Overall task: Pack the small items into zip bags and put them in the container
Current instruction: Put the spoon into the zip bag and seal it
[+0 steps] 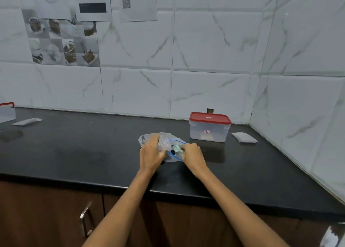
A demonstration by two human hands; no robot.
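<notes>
- At frame centre, the bag (174, 154) lay on the counter (74, 149); my left hand (151, 154) gripped its crumpled end, my right hand (193, 154) pinched the blue zip edge.
- It looked light, limp and slippery; I judged the zip edge the best hold.
- The box (209, 128), lid on, stood just right of it.

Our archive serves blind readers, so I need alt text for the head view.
Two hands, left hand and right hand, grip a clear zip bag of small items on a black counter. Behind it stands a clear container with its red lid on.
</notes>
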